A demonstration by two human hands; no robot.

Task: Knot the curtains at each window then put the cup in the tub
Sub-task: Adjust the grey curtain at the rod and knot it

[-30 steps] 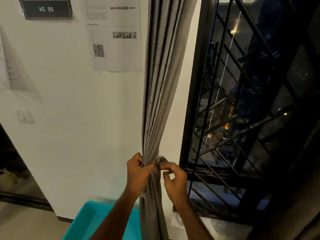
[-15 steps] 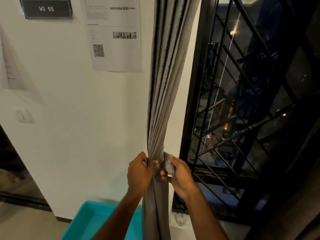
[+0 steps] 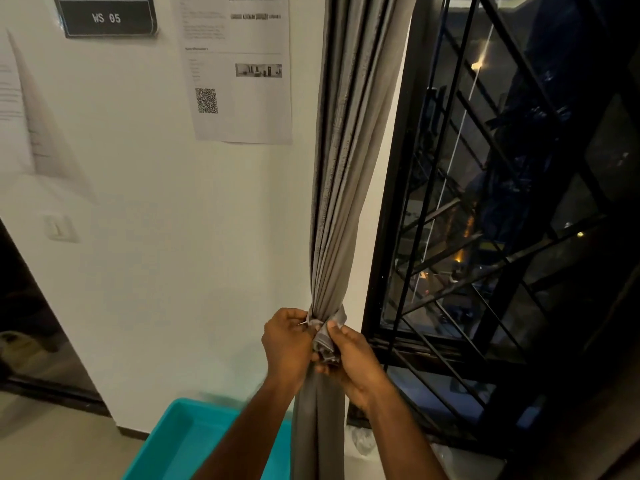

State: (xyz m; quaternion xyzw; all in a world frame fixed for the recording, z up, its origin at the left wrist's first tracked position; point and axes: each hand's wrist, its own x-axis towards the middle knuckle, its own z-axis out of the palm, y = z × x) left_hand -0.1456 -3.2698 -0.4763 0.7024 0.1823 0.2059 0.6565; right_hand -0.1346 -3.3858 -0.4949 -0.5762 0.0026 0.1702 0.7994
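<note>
The grey curtain (image 3: 341, 188) hangs gathered into one bunch between the white wall (image 3: 156, 237) and the black barred window (image 3: 502, 237). Low on the bunch a strip of the same cloth wraps around it, and both hands meet there. The left hand (image 3: 289, 344) sits on the wall side of the bunch, its fingers curled around the fabric at the wrap; this grip is pressed tight on the curtain. The right hand (image 3: 353, 362) is on the window side, its thumb and fingers pinching the loose folded end of the strip just below the wrap. The two hands touch each other in front of the bunch.

Half a second ago the strip stood as a short flap between the right hand's fingers, beside the bunch; now it lies drawn across the front of the bunch as a band, and the bunch is narrower at that spot. Both hands have kept about the same height.

Both forearms rise from the lower edge of the view, converging on the curtain with knuckles toward the camera. The turquoise tub (image 3: 180, 445) lies on the floor beneath the left forearm, against the wall. Something clear lies on the floor right of the curtain's foot, too blurred to identify.
</note>
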